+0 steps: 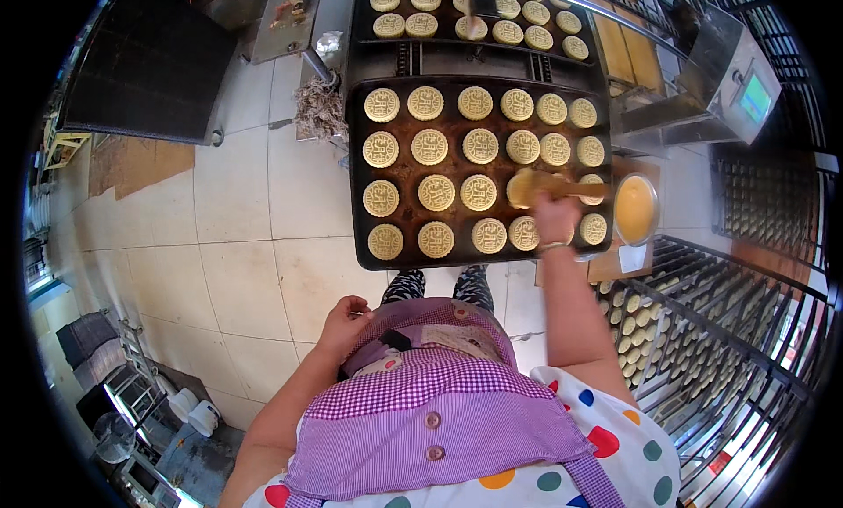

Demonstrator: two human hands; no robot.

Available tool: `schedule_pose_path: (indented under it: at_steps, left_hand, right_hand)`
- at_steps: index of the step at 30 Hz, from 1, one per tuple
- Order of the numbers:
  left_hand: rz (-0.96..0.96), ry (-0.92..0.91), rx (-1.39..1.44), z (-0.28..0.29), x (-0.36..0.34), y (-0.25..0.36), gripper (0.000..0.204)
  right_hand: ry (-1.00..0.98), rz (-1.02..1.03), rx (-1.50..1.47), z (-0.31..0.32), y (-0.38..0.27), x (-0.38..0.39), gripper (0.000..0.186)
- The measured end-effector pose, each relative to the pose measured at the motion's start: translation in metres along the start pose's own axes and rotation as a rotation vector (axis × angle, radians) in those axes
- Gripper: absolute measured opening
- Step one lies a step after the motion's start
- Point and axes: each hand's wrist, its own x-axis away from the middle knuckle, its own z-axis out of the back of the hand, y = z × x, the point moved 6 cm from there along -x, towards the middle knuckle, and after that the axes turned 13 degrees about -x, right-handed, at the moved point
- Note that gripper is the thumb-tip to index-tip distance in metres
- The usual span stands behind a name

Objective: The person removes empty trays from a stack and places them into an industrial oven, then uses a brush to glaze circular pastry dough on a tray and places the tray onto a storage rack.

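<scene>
A dark baking tray [457,85] carries rows of round, pale yellow mooncakes [480,146] with a stamped raised pattern and fluted edges. Over the right half of its third row, my right hand [556,218] is closed round a wooden-handled pastry brush [584,190]. The bristles lie over one mooncake and are smeared by motion, so I cannot tell how firmly they touch it. My left hand [347,322] rests by my apron at the waist, fingers loosely bent and apart, holding nothing. A clear bowl of orange-yellow liquid [637,208], perhaps egg wash, stands just right of the tray.
Beyond the near tray lies a second tray of mooncakes [421,25] on a machine with a metal bar. A control box with a green screen [755,97] juts in at the right. Racks of mooncake trays [694,332] stand lower right. A black panel [145,60] is at far left.
</scene>
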Motion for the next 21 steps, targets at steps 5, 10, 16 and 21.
schedule_pose_path:
  at_steps: [5,10,16,21]
  left_hand:
    - [0.021,-0.018,0.050,0.006,-0.001,-0.017,0.032]
    - [-0.058,-0.028,-0.012,-0.005,-0.007,0.004,0.031]
    - [-0.088,-0.050,-0.089,-0.023,-0.012,0.013,0.030]
    - [-0.046,-0.048,-0.117,-0.022,-0.008,-0.001,0.031]
  right_hand:
    - [0.083,0.209,-0.288,0.047,0.056,-0.019,0.037]
    - [-0.372,0.378,-0.310,-0.076,-0.017,0.146,0.025]
    - [-0.314,0.287,-0.431,-0.047,0.044,0.129,0.039]
    - [0.003,0.006,-0.298,0.087,0.116,0.032,0.040]
